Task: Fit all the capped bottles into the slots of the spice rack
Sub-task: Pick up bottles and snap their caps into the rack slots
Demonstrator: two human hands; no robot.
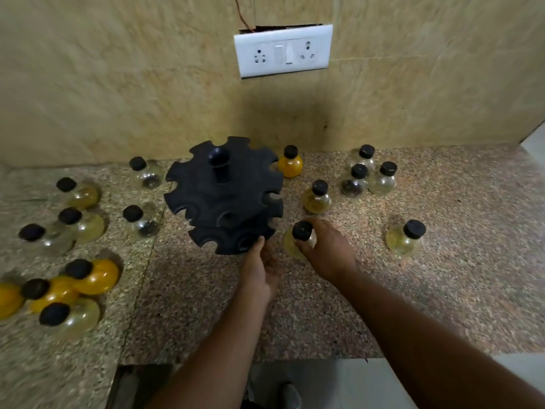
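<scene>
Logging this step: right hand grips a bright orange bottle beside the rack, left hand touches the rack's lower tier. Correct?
Wrong colour. In the head view the right hand grips a pale yellowish bottle beside the rack, not an orange one; the left hand touches the rack's lower tier.

The left hand [261, 273] and right hand [327, 252] are bare; both forearms show bare from wrist to the lower edge of view; between them a grey rounded shape [290, 395] may be a shoe, too blurred to tell.

Black spice rack [224, 196], black-capped bottles [317, 197], speckled brown counter [442, 290]
</scene>
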